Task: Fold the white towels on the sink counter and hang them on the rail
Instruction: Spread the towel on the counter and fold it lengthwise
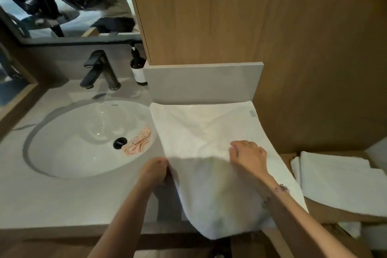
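No readable text; soap bottle label point(139, 74) and towel tag point(252, 113) both too blurred

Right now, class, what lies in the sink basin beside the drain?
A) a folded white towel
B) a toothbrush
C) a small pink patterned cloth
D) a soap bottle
C: the small pink patterned cloth lies in the sink basin beside the black drain; the white towel is spread on the counter.

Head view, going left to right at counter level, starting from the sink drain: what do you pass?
Drain, patterned cloth, left hand, white towel, stack of folded towels. The right hand rests on the white towel, so it is left out.
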Available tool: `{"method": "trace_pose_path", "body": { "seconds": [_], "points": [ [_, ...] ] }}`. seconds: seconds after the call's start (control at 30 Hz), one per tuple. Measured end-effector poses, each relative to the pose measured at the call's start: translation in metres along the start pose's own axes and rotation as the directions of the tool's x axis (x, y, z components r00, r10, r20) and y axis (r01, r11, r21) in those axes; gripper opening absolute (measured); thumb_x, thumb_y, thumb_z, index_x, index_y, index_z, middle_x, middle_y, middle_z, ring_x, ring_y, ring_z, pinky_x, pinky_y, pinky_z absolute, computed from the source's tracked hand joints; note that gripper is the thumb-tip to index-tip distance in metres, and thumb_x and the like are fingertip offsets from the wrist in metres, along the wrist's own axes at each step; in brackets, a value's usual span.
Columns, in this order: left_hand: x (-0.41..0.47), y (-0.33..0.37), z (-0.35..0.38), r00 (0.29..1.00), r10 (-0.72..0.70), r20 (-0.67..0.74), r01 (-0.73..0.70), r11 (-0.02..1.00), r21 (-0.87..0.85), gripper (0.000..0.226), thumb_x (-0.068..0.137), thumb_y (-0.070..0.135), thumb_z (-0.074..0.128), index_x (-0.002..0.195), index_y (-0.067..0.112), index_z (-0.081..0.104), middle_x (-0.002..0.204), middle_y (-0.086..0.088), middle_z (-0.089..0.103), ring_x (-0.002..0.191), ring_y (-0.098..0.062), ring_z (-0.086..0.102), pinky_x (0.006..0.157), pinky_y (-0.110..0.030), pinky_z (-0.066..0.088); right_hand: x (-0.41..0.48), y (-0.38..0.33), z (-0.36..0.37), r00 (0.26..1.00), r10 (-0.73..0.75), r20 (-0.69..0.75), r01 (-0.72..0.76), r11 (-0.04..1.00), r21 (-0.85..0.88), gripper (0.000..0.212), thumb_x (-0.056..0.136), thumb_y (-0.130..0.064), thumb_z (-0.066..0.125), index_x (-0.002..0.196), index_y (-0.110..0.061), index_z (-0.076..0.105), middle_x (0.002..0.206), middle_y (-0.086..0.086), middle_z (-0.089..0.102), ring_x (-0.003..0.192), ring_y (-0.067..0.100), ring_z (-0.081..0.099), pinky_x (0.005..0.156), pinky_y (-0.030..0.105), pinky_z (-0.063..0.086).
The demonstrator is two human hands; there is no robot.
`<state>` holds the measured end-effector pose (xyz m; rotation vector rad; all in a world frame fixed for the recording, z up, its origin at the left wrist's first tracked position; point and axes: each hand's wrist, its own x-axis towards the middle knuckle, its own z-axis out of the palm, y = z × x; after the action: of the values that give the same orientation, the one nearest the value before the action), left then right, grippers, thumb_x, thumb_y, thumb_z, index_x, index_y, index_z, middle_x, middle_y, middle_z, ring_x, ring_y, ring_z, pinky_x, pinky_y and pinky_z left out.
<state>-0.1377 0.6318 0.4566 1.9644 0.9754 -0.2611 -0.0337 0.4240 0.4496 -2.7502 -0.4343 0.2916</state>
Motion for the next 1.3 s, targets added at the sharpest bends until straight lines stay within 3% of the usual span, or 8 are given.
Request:
{"method": "trace_pose_path", "body": {
  "seconds": [0.13, 0.27, 0.4, 0.63, 0.9, 1.0, 1.13, 1.3],
  "points": [
    [-0.027, -0.012, 0.012, 0.964, 0.026, 0.264, 0.134, 0.81, -0.571, 0.025, 0.083, -0.005, 0.042, 0.063, 0.006, 0.051, 0.052, -0.007, 0.045, 0.044, -0.014, 0.044, 0.044, -0.02, 0.037, -0.001, 0.001, -0.002, 0.974, 0.001, 0.228, 0.003, 1.0, -0.018, 0.046, 0.103, -0.033, 0.019, 0.146, -0.026, 0.033, 0.156, -0.006, 0.023, 0.143, 0.021, 0.02, 0.113, 0.039, 0.018],
    [-0.036, 0.0, 0.033, 0.946, 0.0, 0.323, 0.106, 0.944, -0.312, 0.027, 0.087, 0.023, 0.061, 0.099, -0.001, 0.064, 0.1, -0.019, 0.063, 0.083, -0.026, 0.057, 0.069, -0.034, 0.047, 0.004, 0.006, -0.011, 0.936, 0.0, 0.352, 0.0, 1.0, -0.001, 0.048, 0.103, -0.034, 0.014, 0.149, -0.027, 0.024, 0.158, -0.008, 0.012, 0.145, 0.018, 0.014, 0.115, 0.04, 0.011],
    [-0.055, 0.016, 0.041, 0.948, 0.141, 0.286, -0.172, 0.982, 0.084, 0.036, 0.099, 0.031, 0.042, 0.119, 0.006, 0.057, 0.125, -0.012, 0.057, 0.106, -0.028, 0.056, 0.088, -0.035, 0.044, -0.001, 0.004, -0.006, 0.946, -0.003, 0.325, 0.016, 0.999, -0.037, 0.047, 0.104, -0.03, 0.014, 0.15, -0.025, 0.02, 0.159, -0.007, 0.008, 0.146, 0.017, 0.008, 0.115, 0.042, 0.009],
    [-0.061, 0.027, 0.062, 0.956, 0.069, 0.286, 0.008, 0.966, -0.26, 0.023, 0.098, 0.006, 0.044, 0.075, 0.006, 0.046, 0.075, -0.001, 0.043, 0.085, -0.016, 0.046, 0.079, -0.027, 0.044, 0.002, 0.006, -0.004, 0.936, 0.003, 0.351, 0.004, 1.0, -0.02, 0.048, 0.104, -0.03, 0.011, 0.151, -0.026, 0.015, 0.159, -0.008, 0.002, 0.146, 0.012, 0.001, 0.116, 0.04, 0.006],
    [-0.063, -0.003, 0.038, 0.988, 0.119, 0.097, -0.027, 0.753, -0.657, 0.022, 0.099, 0.024, 0.042, 0.097, 0.009, 0.058, 0.072, -0.001, 0.061, 0.056, -0.009, 0.056, 0.045, -0.02, 0.042, 0.008, 0.018, 0.003, 0.927, -0.05, 0.371, -0.002, 0.99, 0.139, 0.047, 0.104, -0.028, 0.011, 0.151, -0.025, 0.016, 0.159, -0.008, 0.003, 0.146, 0.011, -0.002, 0.118, 0.037, 0.002],
    [-0.064, -0.014, 0.019, 0.988, 0.039, 0.15, 0.098, 0.596, -0.797, 0.039, 0.103, 0.034, 0.026, 0.107, 0.006, 0.054, 0.097, -0.014, 0.066, 0.077, -0.022, 0.064, 0.071, -0.034, 0.052, 0.008, 0.018, 0.006, 0.931, -0.061, 0.36, 0.013, 0.991, 0.135, 0.047, 0.104, -0.029, 0.012, 0.151, -0.023, 0.016, 0.159, -0.008, 0.003, 0.146, 0.01, -0.002, 0.117, 0.035, 0.003],
    [-0.074, -0.021, 0.017, 0.98, 0.196, 0.045, -0.152, 0.867, -0.475, 0.053, 0.094, 0.03, 0.053, 0.138, 0.009, 0.03, 0.122, -0.012, 0.06, 0.102, -0.023, 0.063, 0.088, -0.036, 0.053, 0.011, 0.018, 0.009, 0.934, -0.043, 0.354, 0.027, 0.998, 0.051, 0.047, 0.104, -0.026, 0.009, 0.151, -0.023, 0.012, 0.159, -0.006, 0.0, 0.146, 0.011, -0.003, 0.118, 0.036, 0.005],
    [-0.096, -0.02, 0.05, 0.936, 0.347, -0.058, -0.352, 0.91, -0.221, 0.075, 0.09, 0.01, 0.056, 0.149, 0.022, 0.01, 0.144, 0.001, 0.04, 0.131, -0.021, 0.041, 0.111, -0.04, 0.034, 0.009, 0.018, 0.009, 0.934, -0.043, 0.354, 0.019, 0.997, 0.071, 0.047, 0.105, -0.026, 0.01, 0.151, -0.023, 0.01, 0.159, -0.006, -0.001, 0.146, 0.011, -0.004, 0.118, 0.036, 0.004]
  ]
}}
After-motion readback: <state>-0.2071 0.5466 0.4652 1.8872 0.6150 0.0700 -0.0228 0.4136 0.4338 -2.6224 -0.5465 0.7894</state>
